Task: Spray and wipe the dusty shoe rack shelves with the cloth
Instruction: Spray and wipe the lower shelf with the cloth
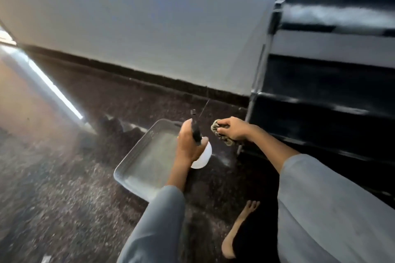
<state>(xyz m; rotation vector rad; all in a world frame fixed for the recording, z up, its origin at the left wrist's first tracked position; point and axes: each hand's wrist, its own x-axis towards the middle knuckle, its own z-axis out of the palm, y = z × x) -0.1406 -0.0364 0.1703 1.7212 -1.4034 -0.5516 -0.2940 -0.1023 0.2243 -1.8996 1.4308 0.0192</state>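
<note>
Beside the black shoe rack (329,96) on your right, both your arms reach forward and down in grey sleeves. Your left hand (188,147) curls round the white spray bottle (202,156) above the grey tray (136,164), just off the rack's lower left corner. Your right hand (234,129) bunches the cloth (218,132) tight, close to that corner post. Speckled dark floor (64,177) spreads open leftward to the pale wall (149,28).

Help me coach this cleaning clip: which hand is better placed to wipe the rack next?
Right. The right hand grips the cloth beside the rack; the left hand holds the spray bottle farther away.
</note>
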